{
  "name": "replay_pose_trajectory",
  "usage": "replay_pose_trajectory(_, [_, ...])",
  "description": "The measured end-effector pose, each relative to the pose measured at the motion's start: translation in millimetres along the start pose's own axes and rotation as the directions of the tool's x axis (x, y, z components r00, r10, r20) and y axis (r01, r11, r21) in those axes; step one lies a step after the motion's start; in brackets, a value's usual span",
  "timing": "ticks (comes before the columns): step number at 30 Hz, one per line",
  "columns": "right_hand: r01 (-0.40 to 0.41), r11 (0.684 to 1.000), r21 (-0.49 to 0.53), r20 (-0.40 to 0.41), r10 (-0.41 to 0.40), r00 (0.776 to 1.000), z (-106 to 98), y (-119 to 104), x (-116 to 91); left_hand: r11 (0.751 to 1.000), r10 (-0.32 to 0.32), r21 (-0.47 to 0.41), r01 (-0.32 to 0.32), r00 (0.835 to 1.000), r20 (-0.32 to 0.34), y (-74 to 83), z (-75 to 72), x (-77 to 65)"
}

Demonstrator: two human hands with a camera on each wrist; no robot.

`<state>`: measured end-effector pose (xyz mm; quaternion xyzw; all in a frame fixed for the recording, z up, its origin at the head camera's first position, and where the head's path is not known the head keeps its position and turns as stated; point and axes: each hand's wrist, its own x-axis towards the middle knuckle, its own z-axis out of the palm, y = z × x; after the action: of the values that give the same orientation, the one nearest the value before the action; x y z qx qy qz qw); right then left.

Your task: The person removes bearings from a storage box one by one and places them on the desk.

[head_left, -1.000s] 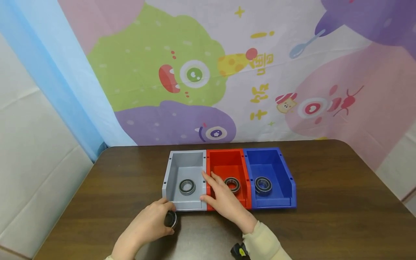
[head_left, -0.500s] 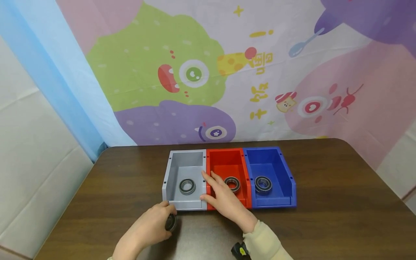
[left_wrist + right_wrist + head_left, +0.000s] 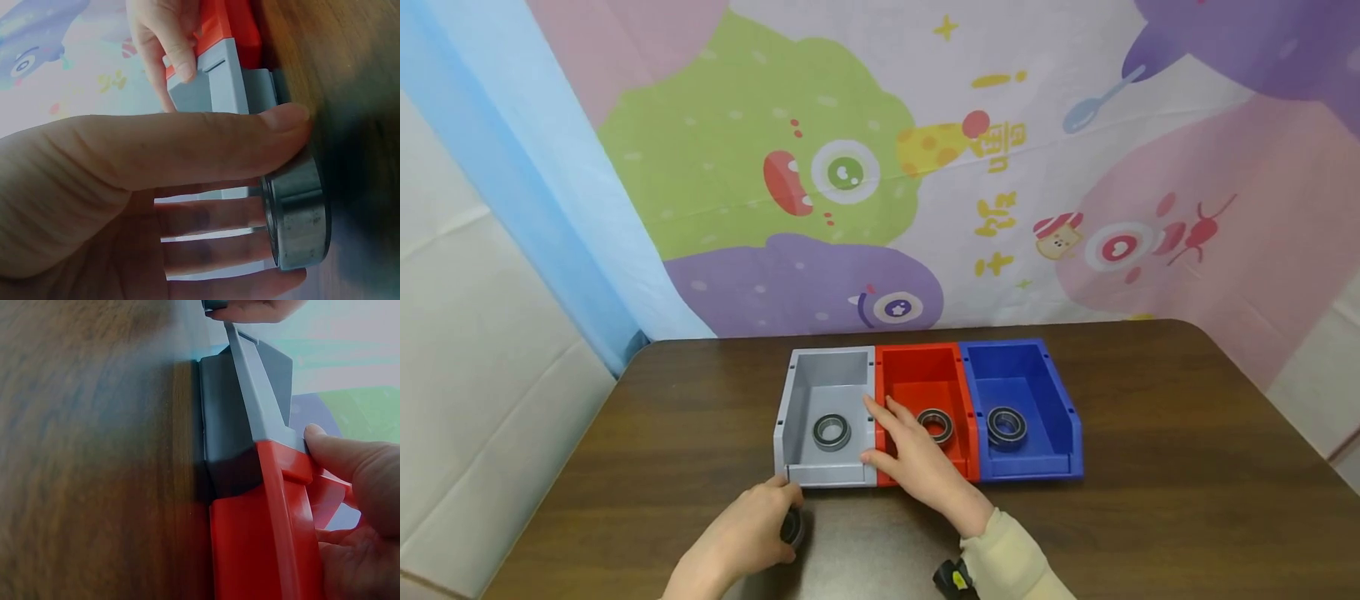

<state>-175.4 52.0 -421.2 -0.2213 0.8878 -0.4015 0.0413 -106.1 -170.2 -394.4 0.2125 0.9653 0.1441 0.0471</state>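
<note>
My left hand [image 3: 741, 533] grips a ball bearing [image 3: 301, 219] just in front of the grey bin [image 3: 831, 477]. In the left wrist view the thumb lies on one side of its steel rim and the fingers reach behind. Part of the bearing is hidden by the hand in the head view. My right hand [image 3: 919, 462] rests with spread fingers over the wall between the grey bin and the red bin [image 3: 917, 358]. Its thumb tip touches the edge there. One bearing [image 3: 832, 432] lies in the grey bin, another bearing [image 3: 936, 426] in the red one.
A blue bin [image 3: 1060, 400] stands at the right end of the row, with a bearing [image 3: 1007, 428] inside. The bins sit on a brown wooden table [image 3: 1150, 467]. Behind it hangs a cartoon-printed cloth [image 3: 1000, 167].
My left hand, with the bearing in it, has drawn back a little from the grey bin's front edge toward me. The right hand stays in place.
</note>
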Motion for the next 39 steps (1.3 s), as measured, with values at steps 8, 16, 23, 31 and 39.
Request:
replay_pose_trajectory(8, [0.001,1.000,0.002,0.003,-0.001,1.000,0.3,-0.6,-0.4,1.000,-0.014,0.002,0.014,1.000,-0.021,-3.9,6.7,0.0])
replay_pose_trajectory(16, [0.000,1.000,0.001,0.002,0.000,1.000,0.2,-0.1,0.1,0.998,-0.055,0.018,0.055,0.998,-0.041,-0.5,14.1,1.0])
replay_pose_trajectory(23, [-0.007,1.000,0.002,0.005,0.007,1.000,-0.6,-0.7,-0.2,0.994,-0.093,0.051,0.095,0.994,-0.053,3.9,15.3,1.2])
replay_pose_trajectory(31, [-0.007,1.000,-0.001,0.004,0.007,1.000,-0.6,-0.4,0.6,0.991,-0.111,0.064,0.115,0.993,-0.050,4.9,15.9,1.5])
replay_pose_trajectory(39, [-0.003,1.000,-0.007,0.000,0.003,1.000,-1.1,0.1,0.3,0.991,-0.124,0.042,0.125,0.992,-0.020,5.3,11.5,2.4])
